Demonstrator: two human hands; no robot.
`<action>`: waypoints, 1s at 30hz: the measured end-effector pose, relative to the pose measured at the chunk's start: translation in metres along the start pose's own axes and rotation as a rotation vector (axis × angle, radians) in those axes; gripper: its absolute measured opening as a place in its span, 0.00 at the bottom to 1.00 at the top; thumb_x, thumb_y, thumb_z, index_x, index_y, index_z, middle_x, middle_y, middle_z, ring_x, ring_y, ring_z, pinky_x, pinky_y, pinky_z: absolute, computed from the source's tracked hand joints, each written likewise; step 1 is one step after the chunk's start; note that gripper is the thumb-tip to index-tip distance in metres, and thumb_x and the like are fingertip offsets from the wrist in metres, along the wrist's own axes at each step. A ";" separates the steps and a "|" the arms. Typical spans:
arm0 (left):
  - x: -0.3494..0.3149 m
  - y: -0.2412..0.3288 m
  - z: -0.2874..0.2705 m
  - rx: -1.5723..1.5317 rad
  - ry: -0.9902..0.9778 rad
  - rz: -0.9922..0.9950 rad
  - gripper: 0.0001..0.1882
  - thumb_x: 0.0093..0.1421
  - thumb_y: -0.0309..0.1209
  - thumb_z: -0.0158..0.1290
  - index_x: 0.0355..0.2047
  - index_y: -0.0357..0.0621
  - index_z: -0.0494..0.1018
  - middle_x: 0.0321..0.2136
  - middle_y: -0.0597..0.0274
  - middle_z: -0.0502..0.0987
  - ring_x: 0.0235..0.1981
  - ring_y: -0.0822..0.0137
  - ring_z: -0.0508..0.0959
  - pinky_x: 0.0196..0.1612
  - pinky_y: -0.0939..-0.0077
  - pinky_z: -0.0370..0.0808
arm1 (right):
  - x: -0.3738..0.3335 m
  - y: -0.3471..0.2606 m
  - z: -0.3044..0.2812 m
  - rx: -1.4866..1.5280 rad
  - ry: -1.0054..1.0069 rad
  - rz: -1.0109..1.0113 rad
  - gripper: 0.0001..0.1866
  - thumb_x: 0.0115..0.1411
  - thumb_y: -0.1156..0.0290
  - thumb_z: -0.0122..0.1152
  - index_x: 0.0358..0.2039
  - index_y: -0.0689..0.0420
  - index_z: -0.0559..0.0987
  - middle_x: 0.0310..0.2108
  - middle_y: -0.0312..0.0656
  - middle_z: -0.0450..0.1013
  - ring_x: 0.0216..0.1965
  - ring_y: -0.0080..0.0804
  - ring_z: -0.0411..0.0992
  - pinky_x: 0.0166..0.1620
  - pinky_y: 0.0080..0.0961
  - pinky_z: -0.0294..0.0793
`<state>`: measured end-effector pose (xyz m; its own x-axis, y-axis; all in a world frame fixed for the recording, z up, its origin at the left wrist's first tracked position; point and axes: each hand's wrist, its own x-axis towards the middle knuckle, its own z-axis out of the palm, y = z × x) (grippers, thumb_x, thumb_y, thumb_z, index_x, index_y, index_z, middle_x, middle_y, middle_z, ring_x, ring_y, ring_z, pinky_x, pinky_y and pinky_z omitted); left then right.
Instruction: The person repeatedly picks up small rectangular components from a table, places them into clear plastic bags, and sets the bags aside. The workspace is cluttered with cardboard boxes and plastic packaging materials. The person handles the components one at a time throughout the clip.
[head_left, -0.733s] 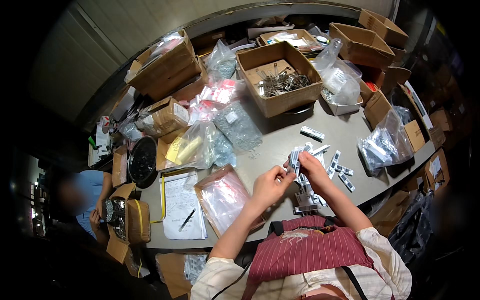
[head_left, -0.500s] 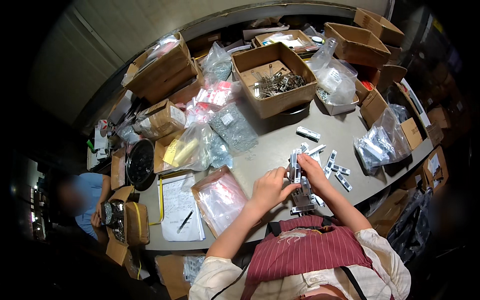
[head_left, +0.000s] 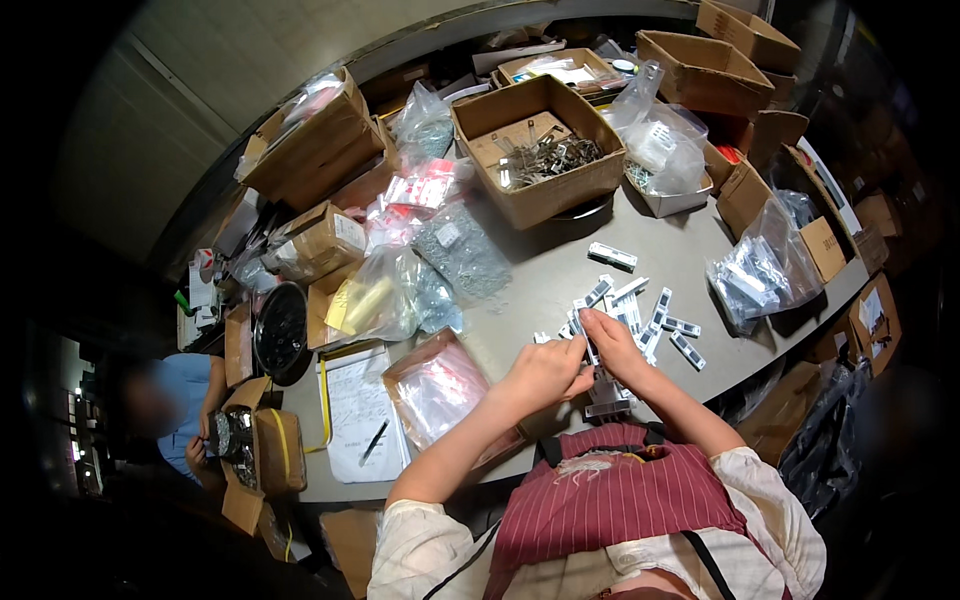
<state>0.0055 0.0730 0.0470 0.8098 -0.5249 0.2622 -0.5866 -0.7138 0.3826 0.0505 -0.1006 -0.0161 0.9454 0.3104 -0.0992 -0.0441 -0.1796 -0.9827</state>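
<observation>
The right hand [head_left: 618,348] gripped a narrow grey-and-white rectangular part [head_left: 591,350] between thumb and fingers, just right of the frame's centre, while the left hand [head_left: 548,374], fingers curled, pinched the same part from its left side. Similar grey-and-white parts [head_left: 658,314] lay scattered close by on the smooth grey tabletop [head_left: 540,290]. From where I stood, an open brown cardboard box [head_left: 560,200] of jumbled metal pieces [head_left: 555,160] filled upper centre; lower left, a slim black pen [head_left: 374,442] rested on white handwritten sheets [head_left: 348,412].
</observation>
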 end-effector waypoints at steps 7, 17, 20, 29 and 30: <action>-0.001 -0.009 -0.001 0.072 0.037 0.125 0.11 0.55 0.34 0.57 0.28 0.42 0.68 0.18 0.57 0.74 0.21 0.57 0.79 0.26 0.64 0.77 | -0.001 0.000 -0.011 -0.062 -0.069 0.040 0.27 0.73 0.51 0.44 0.38 0.65 0.79 0.26 0.41 0.76 0.28 0.32 0.74 0.34 0.30 0.74; -0.035 -0.009 0.009 -1.608 0.223 -0.312 0.15 0.58 0.31 0.47 0.38 0.32 0.76 0.30 0.50 0.80 0.23 0.70 0.77 0.20 0.84 0.69 | -0.006 -0.018 -0.018 0.581 -0.047 0.248 0.19 0.72 0.55 0.47 0.37 0.59 0.76 0.25 0.38 0.73 0.24 0.25 0.72 0.29 0.21 0.70; -0.033 -0.003 0.029 -1.532 0.183 -0.496 0.12 0.60 0.33 0.49 0.35 0.35 0.74 0.27 0.57 0.77 0.19 0.75 0.71 0.18 0.85 0.65 | -0.005 -0.009 -0.012 0.571 -0.053 0.169 0.19 0.72 0.55 0.47 0.38 0.59 0.75 0.26 0.38 0.74 0.27 0.25 0.73 0.31 0.21 0.71; -0.015 0.005 0.052 -0.793 0.218 -0.465 0.13 0.69 0.37 0.46 0.34 0.40 0.70 0.26 0.60 0.71 0.27 0.64 0.73 0.31 0.69 0.70 | -0.010 0.000 -0.003 0.377 -0.032 0.017 0.20 0.75 0.53 0.44 0.43 0.57 0.75 0.31 0.34 0.74 0.29 0.20 0.72 0.34 0.18 0.73; -0.011 0.013 0.042 -0.866 0.203 -0.557 0.14 0.70 0.38 0.46 0.34 0.40 0.70 0.25 0.60 0.71 0.26 0.66 0.73 0.30 0.70 0.70 | -0.011 -0.005 -0.001 0.433 -0.063 0.074 0.20 0.75 0.53 0.44 0.42 0.56 0.74 0.31 0.34 0.73 0.29 0.20 0.72 0.32 0.18 0.72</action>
<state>-0.0118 0.0498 0.0118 0.9963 -0.0797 -0.0330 0.0153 -0.2126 0.9770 0.0407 -0.1044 -0.0101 0.9138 0.3700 -0.1675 -0.2545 0.2001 -0.9462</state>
